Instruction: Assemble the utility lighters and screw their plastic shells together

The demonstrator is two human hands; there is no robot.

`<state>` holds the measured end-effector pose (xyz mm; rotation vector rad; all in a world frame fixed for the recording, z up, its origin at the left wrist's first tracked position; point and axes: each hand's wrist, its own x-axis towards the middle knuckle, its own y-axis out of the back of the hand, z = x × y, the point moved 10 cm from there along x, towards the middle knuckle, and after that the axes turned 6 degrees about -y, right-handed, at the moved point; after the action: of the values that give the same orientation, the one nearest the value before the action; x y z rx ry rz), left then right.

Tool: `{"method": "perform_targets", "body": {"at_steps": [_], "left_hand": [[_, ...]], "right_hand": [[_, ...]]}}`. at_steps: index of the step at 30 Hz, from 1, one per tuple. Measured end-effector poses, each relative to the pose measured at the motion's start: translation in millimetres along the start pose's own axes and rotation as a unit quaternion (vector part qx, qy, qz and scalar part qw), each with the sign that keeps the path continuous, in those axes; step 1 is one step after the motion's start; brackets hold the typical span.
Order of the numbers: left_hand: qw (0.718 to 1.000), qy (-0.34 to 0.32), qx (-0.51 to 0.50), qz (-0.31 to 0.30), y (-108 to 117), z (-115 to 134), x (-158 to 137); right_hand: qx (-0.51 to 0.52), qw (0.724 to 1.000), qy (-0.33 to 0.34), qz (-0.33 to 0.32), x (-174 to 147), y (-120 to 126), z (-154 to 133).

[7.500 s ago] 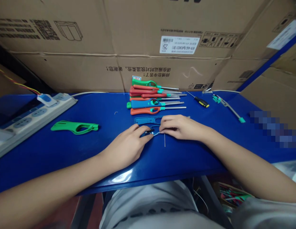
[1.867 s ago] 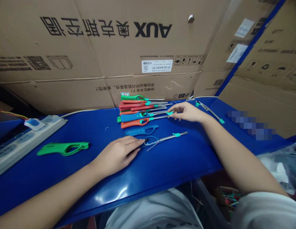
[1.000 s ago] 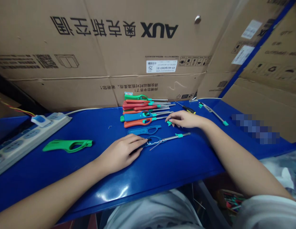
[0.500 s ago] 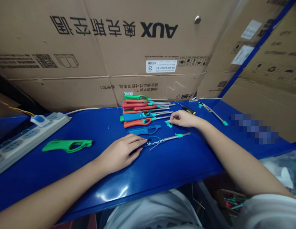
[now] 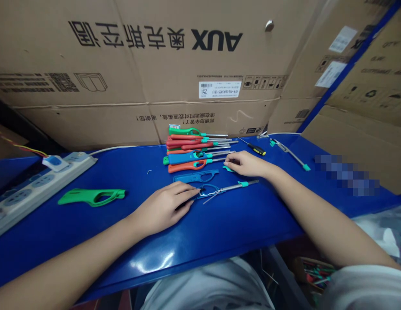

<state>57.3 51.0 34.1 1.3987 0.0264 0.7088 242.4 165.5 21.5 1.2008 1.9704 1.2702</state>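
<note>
Left hand [image 5: 169,203] holds an opened blue plastic lighter handle [image 5: 213,186]; right hand [image 5: 244,164] reaches a small turquoise plastic clip [image 5: 228,169]

From where I stand, both hands work over a glossy blue tabletop [image 5: 252,226]. The left fingers close over the rear of the opened handle, which lies near the middle of the table, and the grip looks firm. The right thumb and forefinger are nearly together at the loose clip, just in front of the lighters; I cannot tell whether they pinch it.

The step in hand appears to be handling this clip while the handle is steadied. The next move calls for a sure fingertip grip on the clip and no tug on the white wires [image 5: 213,193].

Counted: one opened handle, with one slim silver metal tube [image 5: 231,187] pointing right, and a second turquoise clip [image 5: 243,184] on that tube. One separate blue plastic handle shell [image 5: 194,177] lies just behind. One green plastic handle shell [image 5: 87,196] lies well to the left. At least seven red, orange, green and blue long-nosed lighters [image 5: 186,158] overlap in a row; their exact number is hidden. Beyond the right hand are one black-and-yellow screwdriver [image 5: 256,149] and one loose silver tube assembly [image 5: 292,156]. One white plastic power strip [image 5: 30,186] sits far left.
</note>
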Motion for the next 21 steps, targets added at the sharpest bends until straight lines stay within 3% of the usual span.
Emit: {"method": "perform_targets", "body": {"at_steps": [5, 11, 16, 21], "left_hand": [[1.0, -0.004, -0.007, 0.003, 0, 1, 1], [1.0, 0.015, -0.003, 0.006, 1, 0, 0], [0.999, 0.022, -0.017, 0.028, 3, 1, -2], [0.997, 0.076, -0.014, 0.016, 4, 3, -4]], "right_hand": [[-0.025, 0.999, 0.011, -0.026, -1, -2, 0], [-0.133, 0.982, -0.118, 0.058, -7, 24, 15], [-0.04, 0.998, -0.026, -0.038, -7, 7, 7], [0.046, 0.997, 0.053, -0.023, -11, 10, -23]]}}
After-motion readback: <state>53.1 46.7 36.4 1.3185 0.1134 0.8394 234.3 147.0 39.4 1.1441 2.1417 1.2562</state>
